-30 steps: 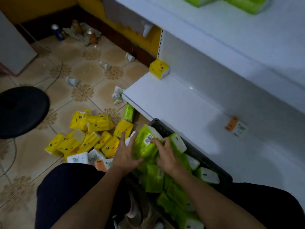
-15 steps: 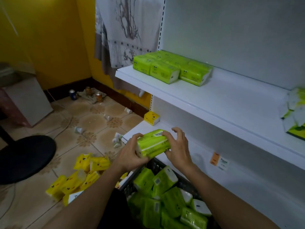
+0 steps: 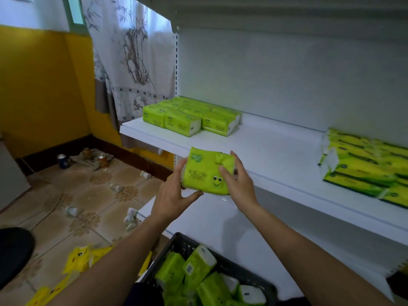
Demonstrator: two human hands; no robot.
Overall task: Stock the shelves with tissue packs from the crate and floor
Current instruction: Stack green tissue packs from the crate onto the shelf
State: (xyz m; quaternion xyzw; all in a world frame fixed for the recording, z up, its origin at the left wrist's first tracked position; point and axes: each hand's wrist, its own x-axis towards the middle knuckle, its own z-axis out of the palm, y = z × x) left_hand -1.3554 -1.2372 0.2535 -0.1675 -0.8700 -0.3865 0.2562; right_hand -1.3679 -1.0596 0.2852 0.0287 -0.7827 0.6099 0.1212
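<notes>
Tissue pack [image 3: 206, 173] btwn L hand [image 3: 173, 195] & R hand [image 3: 240, 185], nr shelf [image 3: 278, 151]

The left hand [image 3: 174, 195] and the right hand [image 3: 239, 186] are bare, and both forearms show uncovered along their whole visible length. Low between the arms, a patch of dark navy cloth garment [image 3: 144, 294] covers the person's lower body; its cut is unclear.
</notes>
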